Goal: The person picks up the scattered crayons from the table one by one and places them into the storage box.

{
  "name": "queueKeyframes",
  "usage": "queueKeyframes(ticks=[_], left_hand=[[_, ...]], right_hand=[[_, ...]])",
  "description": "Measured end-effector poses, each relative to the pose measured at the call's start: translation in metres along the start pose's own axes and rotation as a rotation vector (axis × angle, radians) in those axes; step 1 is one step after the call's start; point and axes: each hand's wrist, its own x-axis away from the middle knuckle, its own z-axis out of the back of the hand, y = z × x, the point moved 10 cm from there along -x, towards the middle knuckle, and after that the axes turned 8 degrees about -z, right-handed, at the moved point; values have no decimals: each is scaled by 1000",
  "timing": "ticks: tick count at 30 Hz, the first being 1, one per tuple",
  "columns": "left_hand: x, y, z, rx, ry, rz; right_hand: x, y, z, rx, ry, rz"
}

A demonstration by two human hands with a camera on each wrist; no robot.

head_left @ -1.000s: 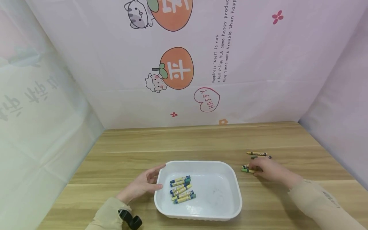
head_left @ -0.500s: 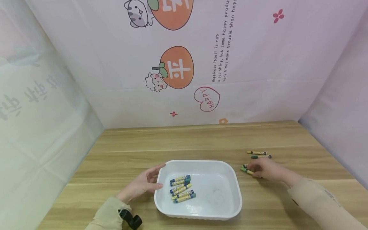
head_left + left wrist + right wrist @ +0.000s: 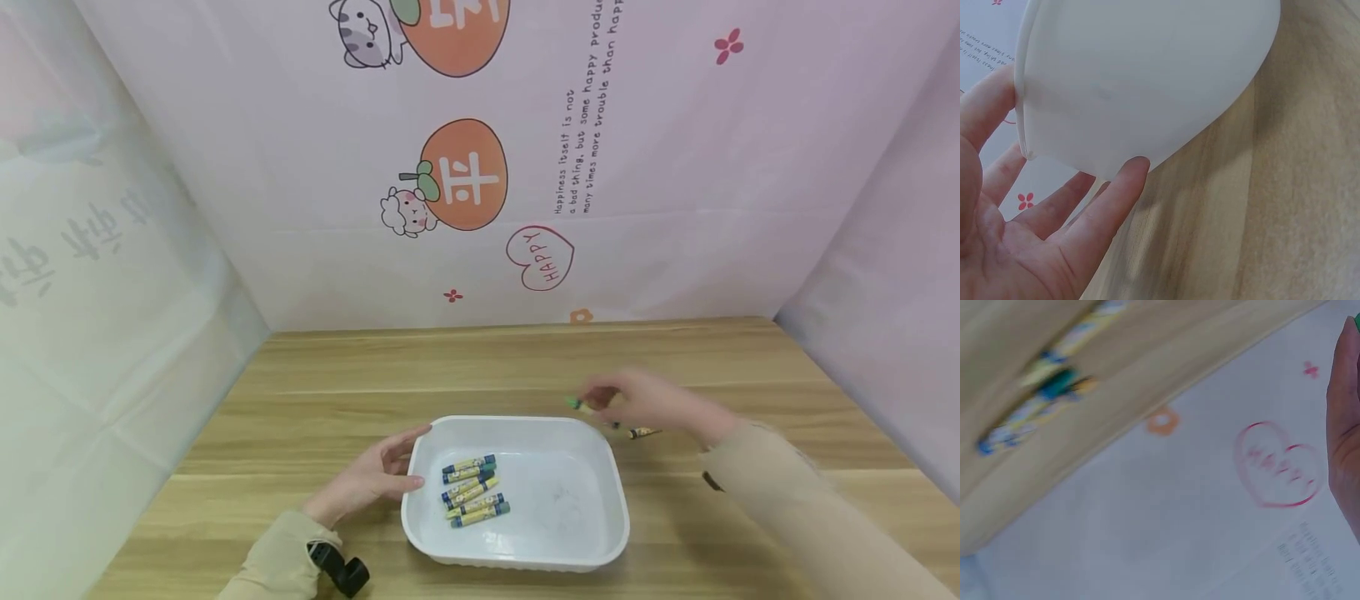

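My right hand [image 3: 648, 404], blurred, pinches a green crayon [image 3: 575, 403] above the table, just beyond the tray's far right corner. Only a sliver of this hand [image 3: 1344, 419] appears at the edge of the right wrist view. My left hand [image 3: 372, 477] touches the left end of a white plastic tray [image 3: 517, 560] with spread fingers. The left wrist view has those fingertips against the tray's outer wall [image 3: 1147, 75]. Several paper-wrapped crayons [image 3: 477, 493] lie in the tray's left half. Another crayon [image 3: 643, 432] lies on the table, partly behind my right wrist.
Blurred crayons [image 3: 1029, 415] lie on the wood-grain table [image 3: 360, 375], seen in the right wrist view; my right arm hides some from the head view. A printed white cloth [image 3: 337, 275] hangs behind the table, with pale cloth at both sides.
My right hand has lifted the green crayon off the table and moved left and away, toward the tray's far right corner. My left hand has stayed at the tray's left end.
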Motion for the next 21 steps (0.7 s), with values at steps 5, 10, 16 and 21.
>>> queueKeyframes(ticks=[5,10,16,21], left_hand=[[1,2,1,-12,6,-7],[1,1,1,-23,9,-6],[-1,-2,2,-8,5,-12],[-1,-3,3,4,3,-12]], right_hand=[[-28,-54,-28,47,-111,34],[-46,-81,-70,112,-276,1],[-52,-71,-105,218,-401,-135],[-52,-60,-121,281,-453,-186]])
